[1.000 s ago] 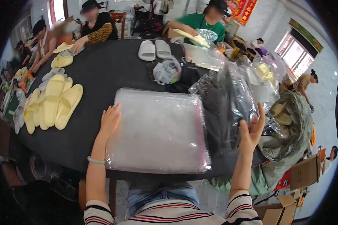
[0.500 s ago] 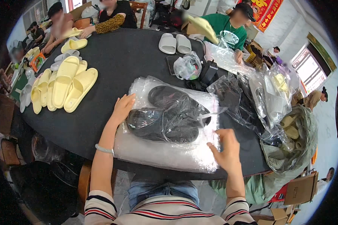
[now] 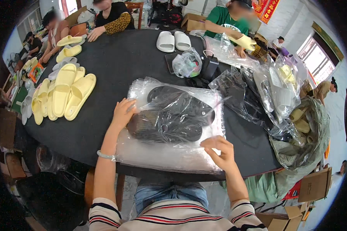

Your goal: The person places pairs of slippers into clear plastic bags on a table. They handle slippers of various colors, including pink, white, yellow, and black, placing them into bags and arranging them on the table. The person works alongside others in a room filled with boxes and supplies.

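Note:
A pair of black slippers (image 3: 165, 123) lies inside a clear plastic bag (image 3: 175, 133), on top of a stack of flat clear bags (image 3: 158, 156) in front of me. My left hand (image 3: 123, 114) rests at the stack's left edge, fingers stretched out beside the slippers' bag. At the bag's lower right, my right hand (image 3: 219, 151) has thumb and fingers drawn together in a pinch on the film; the fingertips are partly hard to make out.
Pale yellow slippers (image 3: 63, 90) stand grouped at the left. Light grey slippers (image 3: 173, 41), a phone (image 3: 170, 63) and a knotted bag (image 3: 187, 63) lie farther back. Bagged slippers (image 3: 273, 92) pile up right, beside a large sack (image 3: 302, 142). A person in green (image 3: 229, 25) handles a yellow slipper.
My right hand has moved left and closed at the bag's lower right. The bag's right end has shifted. Across the table, the co-worker's yellow slipper has come down to the right.

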Tool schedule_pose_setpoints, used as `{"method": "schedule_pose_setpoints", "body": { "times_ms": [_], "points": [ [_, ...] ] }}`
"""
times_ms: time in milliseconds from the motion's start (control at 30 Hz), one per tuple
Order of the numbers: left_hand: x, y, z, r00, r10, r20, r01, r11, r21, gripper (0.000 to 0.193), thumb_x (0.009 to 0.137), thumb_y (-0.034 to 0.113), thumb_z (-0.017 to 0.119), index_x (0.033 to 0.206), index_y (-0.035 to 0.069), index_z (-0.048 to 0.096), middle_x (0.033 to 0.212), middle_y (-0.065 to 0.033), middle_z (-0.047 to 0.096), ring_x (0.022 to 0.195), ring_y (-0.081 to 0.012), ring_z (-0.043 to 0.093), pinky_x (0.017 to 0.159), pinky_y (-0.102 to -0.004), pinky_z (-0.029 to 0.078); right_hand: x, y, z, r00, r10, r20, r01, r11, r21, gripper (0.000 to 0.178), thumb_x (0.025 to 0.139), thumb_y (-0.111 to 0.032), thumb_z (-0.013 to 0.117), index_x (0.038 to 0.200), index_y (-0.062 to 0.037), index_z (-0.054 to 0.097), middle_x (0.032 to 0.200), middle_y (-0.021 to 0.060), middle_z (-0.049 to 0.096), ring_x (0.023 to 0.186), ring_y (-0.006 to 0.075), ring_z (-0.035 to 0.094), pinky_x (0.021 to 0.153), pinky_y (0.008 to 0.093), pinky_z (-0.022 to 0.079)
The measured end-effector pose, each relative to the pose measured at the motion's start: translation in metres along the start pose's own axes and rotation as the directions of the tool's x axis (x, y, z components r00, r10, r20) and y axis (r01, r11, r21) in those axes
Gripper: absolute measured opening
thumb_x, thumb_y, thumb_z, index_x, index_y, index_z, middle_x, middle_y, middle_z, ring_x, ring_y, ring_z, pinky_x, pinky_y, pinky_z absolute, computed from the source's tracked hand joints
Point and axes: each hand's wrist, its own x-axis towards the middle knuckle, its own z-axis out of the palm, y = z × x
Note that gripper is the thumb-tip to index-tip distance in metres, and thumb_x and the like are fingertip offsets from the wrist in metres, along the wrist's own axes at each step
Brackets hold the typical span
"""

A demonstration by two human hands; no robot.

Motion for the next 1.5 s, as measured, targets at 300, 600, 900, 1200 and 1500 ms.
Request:
{"method": "schedule_pose_setpoints", "body": {
  "times_ms": [300,600,900,1200,1500],
  "points": [
    [0.001,0.003,0.005,0.999,0.008,0.042,-0.009,1.000,0.007,0.041,0.086,0.022,0.065,0.126,0.018,0.061,0.137,-0.0169,0.052,0.134,-0.0358,0.039,0.113,-0.0525,0.023,-0.071,0.042,-0.055,0.915,0.132,0.380,-0.229,0.948,0.220,0.015,0.075,-0.015,0.078,0.088,-0.0064,0.075,0.113,0.0151,0.069,0.123,0.0388,0.052,0.105,0.0504,0.035],
    [0.004,0.025,-0.002,0.936,0.136,-0.326,-0.191,0.971,-0.142,0.039,0.084,0.015,0.069,0.119,0.002,0.059,0.101,-0.0106,0.065,0.090,-0.0265,0.057,0.085,-0.0369,0.045,-0.021,0.052,-0.052,0.931,0.290,0.223,-0.364,0.794,0.488,0.077,0.087,-0.065,0.052,0.121,0.0048,0.058,0.109,0.0237,0.067,0.103,0.0294,0.065,0.082,0.0354,0.050],
    [0.011,0.024,0.005,0.997,-0.003,-0.073,-0.003,0.996,-0.085,0.023,0.083,0.027,0.071,0.093,0.006,0.068,0.079,-0.0071,0.063,0.079,-0.0207,0.056,0.074,-0.0337,0.045,0.022,0.044,-0.040,0.953,0.275,0.125,-0.289,0.710,0.642,0.050,0.099,-0.042,0.046,0.127,-0.0018,0.059,0.149,0.0200,0.036,0.130,0.0343,0.044,0.089,0.0420,0.051],
    [0.003,0.027,-0.016,0.957,-0.260,0.126,0.264,0.614,-0.744,0.018,0.082,0.017,0.069,0.077,0.003,0.060,0.078,-0.0034,0.059,0.079,-0.0134,0.050,0.072,-0.0282,0.040,0.008,0.038,-0.060,0.964,0.240,0.115,-0.149,0.129,0.980,0.074,0.098,-0.045,0.045,0.145,0.0075,0.023,0.155,0.0212,0.017,0.125,0.0420,0.047,0.077,0.0542,0.059],
    [-0.001,0.036,-0.015,0.987,-0.158,0.006,0.133,0.815,-0.564,0.028,0.088,0.013,0.064,0.113,0.004,0.055,0.068,-0.0011,0.053,0.063,-0.0087,0.045,0.059,-0.0263,0.038,0.002,0.080,-0.043,0.912,0.319,0.258,-0.397,0.844,0.361,0.050,0.091,-0.025,0.058,0.124,0.0132,0.053,0.118,0.0249,0.062,0.116,0.0357,0.057,0.104,0.0444,0.042]
  ]
}}
